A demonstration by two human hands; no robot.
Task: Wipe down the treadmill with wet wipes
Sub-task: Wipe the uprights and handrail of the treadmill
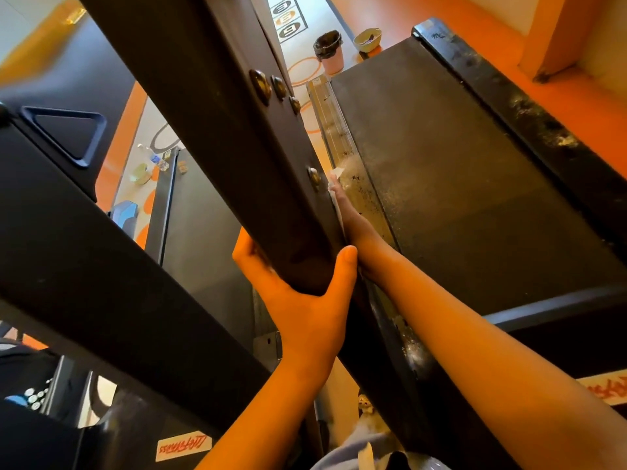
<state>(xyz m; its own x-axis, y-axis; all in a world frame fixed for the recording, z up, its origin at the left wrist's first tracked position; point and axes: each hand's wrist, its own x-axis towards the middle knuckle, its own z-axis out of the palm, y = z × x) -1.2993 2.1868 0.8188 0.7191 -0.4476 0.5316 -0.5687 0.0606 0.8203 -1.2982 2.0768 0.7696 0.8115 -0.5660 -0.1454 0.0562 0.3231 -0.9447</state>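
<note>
Black treadmill upright (237,130) clasped from below by left hand (298,286). Right hand (349,215), fingers straight, presses white wet wipe (338,172) against its inner face. Belt (458,198), side rail (529,130) look dusty: most wiping likely remains.

A lined pink bin (330,50) stands beside a green bowl (367,40).

White sticker (183,447) on dark treadmill housing (118,451), lower left: red script, viewed upside down, appears to read "LifeFitness". Second red-on-white label (607,390) at right edge: cut off, not readable. Boxed numerals (286,18) are painted on the floor, top centre; digits not made out with certainty.
</note>
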